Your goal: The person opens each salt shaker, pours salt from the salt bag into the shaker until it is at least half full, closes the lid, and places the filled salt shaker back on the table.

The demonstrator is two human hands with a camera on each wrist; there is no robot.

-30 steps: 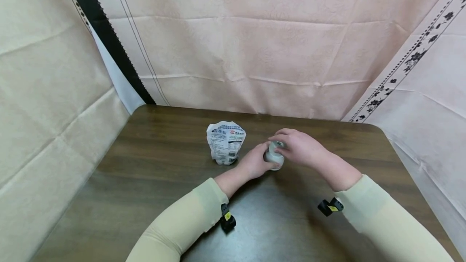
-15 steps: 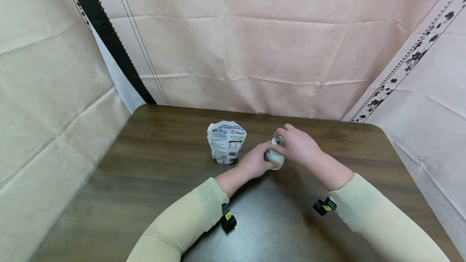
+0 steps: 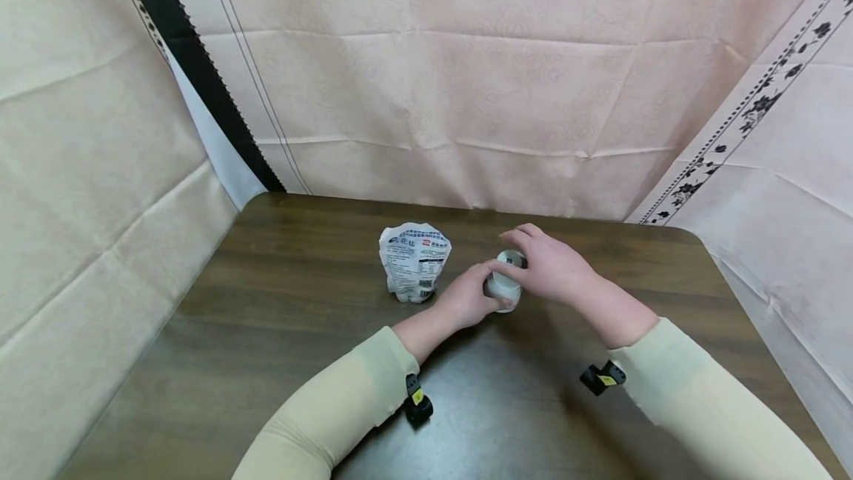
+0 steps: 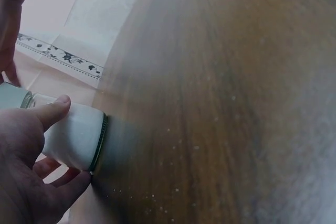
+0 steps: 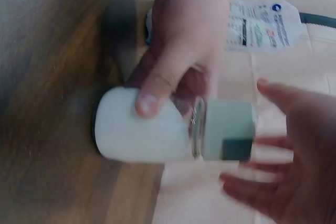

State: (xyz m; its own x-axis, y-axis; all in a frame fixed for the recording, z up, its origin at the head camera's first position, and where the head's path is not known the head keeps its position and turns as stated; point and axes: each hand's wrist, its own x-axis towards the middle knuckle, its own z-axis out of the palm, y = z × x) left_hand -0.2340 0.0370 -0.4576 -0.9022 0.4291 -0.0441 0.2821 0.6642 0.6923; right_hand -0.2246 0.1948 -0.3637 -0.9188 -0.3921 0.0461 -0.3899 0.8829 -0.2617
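A small glass salt shaker [image 3: 504,289] filled with white grains stands upright on the table. My left hand [image 3: 465,296] grips its body, with the thumb along one side in the left wrist view. On top sits a pale green cap [image 5: 228,129], screwed down near the glass neck, with a darker patch on its side. Around this cap my right hand [image 3: 549,267] is spread, thumb and fingers apart; the right wrist view shows the fingertips [image 5: 233,179] close beside the cap without wrapping it.
Left of the shaker a white printed bag [image 3: 415,261] stands on the dark wooden table [image 3: 286,317]. White specks [image 4: 177,190] are scattered on the wood near the shaker's base. Pale cloth [image 3: 433,80] hangs behind the table's far edge.
My right hand goes from covering the cap, to pinching it, to spreading its fingers around it, uncovering more of the cap. My left hand and the bag stay in place.
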